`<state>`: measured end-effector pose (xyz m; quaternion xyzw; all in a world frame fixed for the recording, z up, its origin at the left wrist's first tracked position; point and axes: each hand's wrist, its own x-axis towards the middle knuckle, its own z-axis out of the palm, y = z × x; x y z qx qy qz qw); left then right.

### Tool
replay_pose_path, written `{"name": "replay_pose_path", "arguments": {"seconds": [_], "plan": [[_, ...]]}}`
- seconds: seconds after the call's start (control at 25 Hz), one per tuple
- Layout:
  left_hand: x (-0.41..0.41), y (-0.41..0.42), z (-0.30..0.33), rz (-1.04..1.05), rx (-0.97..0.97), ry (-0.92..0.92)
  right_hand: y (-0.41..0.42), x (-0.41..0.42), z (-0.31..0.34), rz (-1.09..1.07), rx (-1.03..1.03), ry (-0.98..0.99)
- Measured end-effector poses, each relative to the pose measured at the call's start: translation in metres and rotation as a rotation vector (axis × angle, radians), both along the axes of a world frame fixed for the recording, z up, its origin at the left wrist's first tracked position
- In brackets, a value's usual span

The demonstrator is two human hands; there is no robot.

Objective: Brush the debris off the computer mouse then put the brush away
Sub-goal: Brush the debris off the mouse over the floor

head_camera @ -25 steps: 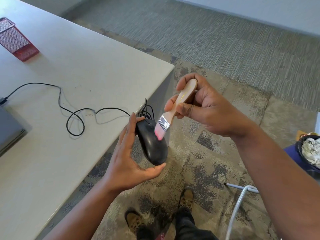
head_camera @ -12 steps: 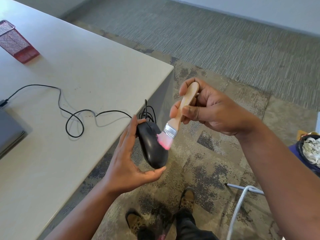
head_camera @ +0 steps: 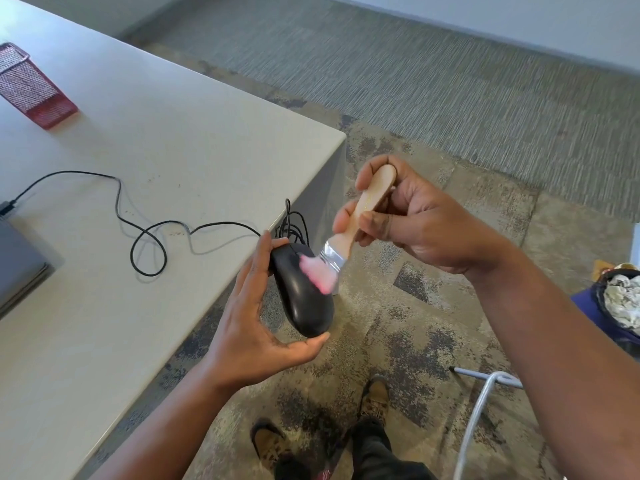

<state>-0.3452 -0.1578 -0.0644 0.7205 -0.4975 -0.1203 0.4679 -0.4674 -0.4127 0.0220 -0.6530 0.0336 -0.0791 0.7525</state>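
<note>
A black wired computer mouse (head_camera: 300,303) is held in the air just off the table's edge. My left hand (head_camera: 254,317) holds it, thumb at its near end and fingers along its far left side. My right hand (head_camera: 412,223) grips a small brush (head_camera: 349,233) by its wooden handle. The brush's pink bristles press on the top right of the mouse. The mouse cable (head_camera: 145,233) runs in loops across the table to the left.
A grey table (head_camera: 156,150) fills the left, with a red mesh holder (head_camera: 31,88) at the back and a closed laptop (head_camera: 17,271) at the left edge. A bin with crumpled paper (head_camera: 620,299) stands on the right. A metal frame (head_camera: 481,407) and my shoes are below.
The brush has swept across the top of the mouse, its bristles now flattened against the shell. My left hand keeps the mouse in nearly the same place.
</note>
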Motion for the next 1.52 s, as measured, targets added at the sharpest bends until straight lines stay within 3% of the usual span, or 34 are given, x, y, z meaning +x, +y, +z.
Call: {"name": "replay_pose_path", "arguments": {"seconds": [0.12,0.36,0.68,1.0,1.2,1.4,1.52], "plan": [[-0.001,0.000,0.000,-0.011,-0.002,0.012,-0.002,-0.004,0.002,0.039,0.034,0.029],[-0.006,-0.003,0.003,-0.046,0.022,-0.001,0.010,0.013,-0.005,-0.270,-0.069,-0.069],[-0.003,-0.006,0.003,-0.010,0.037,0.051,0.001,-0.010,0.006,0.025,0.003,0.019],[0.002,-0.008,-0.001,-0.072,0.058,0.087,0.028,0.008,-0.010,-0.250,-0.052,-0.079],[0.001,-0.006,-0.001,-0.053,0.078,0.090,0.028,-0.002,-0.003,0.000,0.064,-0.011],[-0.001,-0.008,0.001,-0.074,0.088,0.092,0.034,0.008,-0.007,-0.204,-0.010,-0.076],[-0.001,-0.009,0.002,-0.056,0.071,0.092,0.027,0.002,-0.005,-0.060,0.074,-0.026]]}}
